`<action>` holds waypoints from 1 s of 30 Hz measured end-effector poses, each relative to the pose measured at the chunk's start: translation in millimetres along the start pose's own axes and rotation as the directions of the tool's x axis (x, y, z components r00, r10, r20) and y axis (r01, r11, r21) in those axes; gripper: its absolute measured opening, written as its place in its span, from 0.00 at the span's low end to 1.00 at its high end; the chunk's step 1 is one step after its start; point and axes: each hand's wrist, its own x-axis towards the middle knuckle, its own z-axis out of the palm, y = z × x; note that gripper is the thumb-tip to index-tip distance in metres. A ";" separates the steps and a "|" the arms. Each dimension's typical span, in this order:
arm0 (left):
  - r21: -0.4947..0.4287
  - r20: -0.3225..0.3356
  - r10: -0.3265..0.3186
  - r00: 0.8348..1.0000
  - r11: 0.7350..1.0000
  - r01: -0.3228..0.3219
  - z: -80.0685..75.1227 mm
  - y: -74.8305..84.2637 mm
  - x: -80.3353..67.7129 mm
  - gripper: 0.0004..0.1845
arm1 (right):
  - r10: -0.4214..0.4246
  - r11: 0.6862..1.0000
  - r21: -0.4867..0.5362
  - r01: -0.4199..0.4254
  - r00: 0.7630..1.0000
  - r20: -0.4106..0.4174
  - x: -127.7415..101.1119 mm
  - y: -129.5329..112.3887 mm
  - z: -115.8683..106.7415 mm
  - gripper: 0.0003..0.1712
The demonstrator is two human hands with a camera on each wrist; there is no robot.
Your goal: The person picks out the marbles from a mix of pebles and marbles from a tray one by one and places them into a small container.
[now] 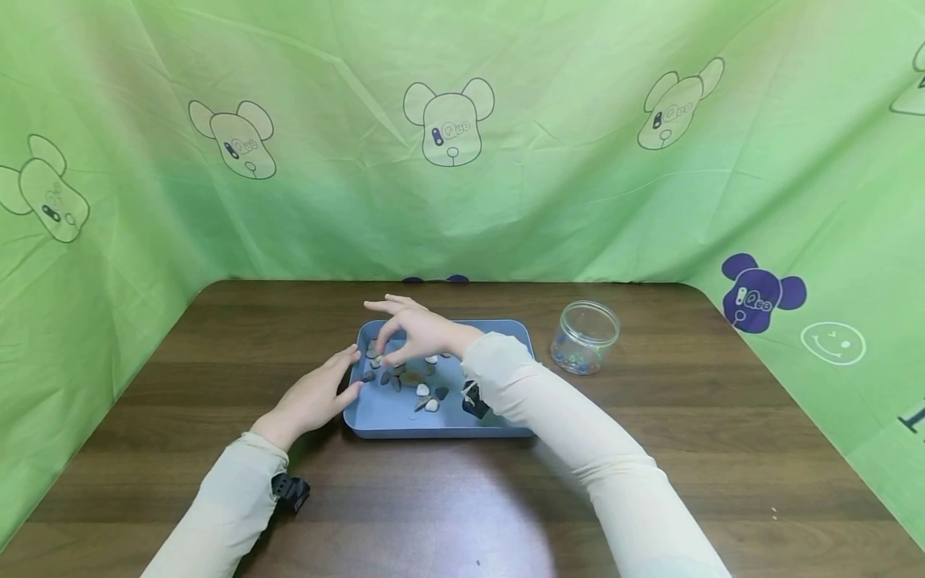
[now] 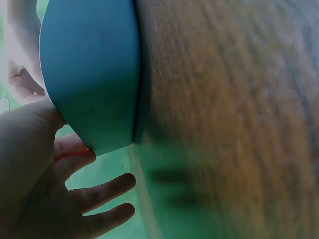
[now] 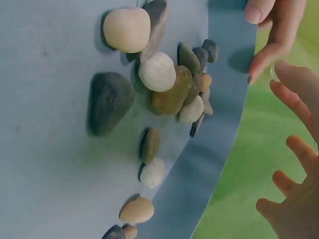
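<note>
Two hands at a blue tray of pebbles

Left hand (image 1: pixel 314 395), fingers spread and straight, presses the tray (image 1: pixel 405 424) at its left rim, likely steadying it; right hand (image 1: pixel 415 331) hovers over the pebbles (image 1: pixel 405 373), thumb and forefinger seemingly pinching a small pale one (image 3: pixel 274 72). A jar (image 1: pixel 585 337) stands just right of the tray, with open desk (image 1: pixel 217 337) all round
</note>
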 end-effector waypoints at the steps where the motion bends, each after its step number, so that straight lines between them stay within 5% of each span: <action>1: 0.011 -0.007 0.005 1.000 1.000 -0.005 -0.4 0.8 -0.3 0.30 | -0.001 1.000 0.001 0.001 1.000 -0.004 -1.1 0.1 -1.1 0.06; 30: 0.023 0.014 -0.022 1.000 1.000 0.021 -1.4 1.7 -0.7 0.29 | -0.009 0.999 0.029 0.013 0.993 -0.121 -36.9 13.8 -28.4 0.05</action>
